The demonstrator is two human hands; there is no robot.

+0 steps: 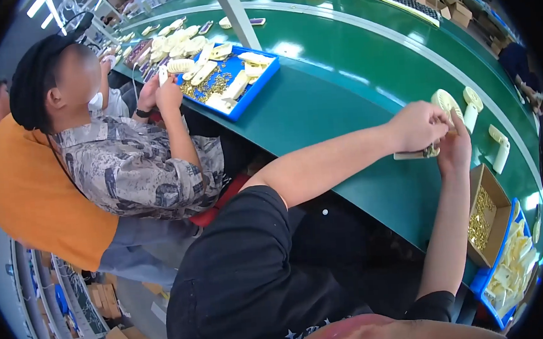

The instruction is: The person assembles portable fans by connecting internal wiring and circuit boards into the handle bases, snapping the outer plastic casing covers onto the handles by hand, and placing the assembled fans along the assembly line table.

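My left hand [419, 127] reaches across the green bench, its fingertips pinched together against my right hand [455, 148]. A cream handheld fan part [444, 100] with a round slotted head shows just above the fingertips; its lower end is hidden by my right hand, whose fingers curl around it. Under my left hand juts a thin dark strip [412, 155] with a brassy end; I cannot tell which hand supports it. What the left fingertips pinch is too small to make out. Beyond my hands lie another cream fan piece [472, 100] and a cream handle piece [500, 148].
At right stand a cardboard box [505, 201] of small brass screws and a blue bin [495, 314] of cream parts. Left along the bench, a blue tray [272, 74] holds cream parts and brass pieces. A person [134, 159] sits there, handling a white piece. A green belt [338, 38] runs behind.
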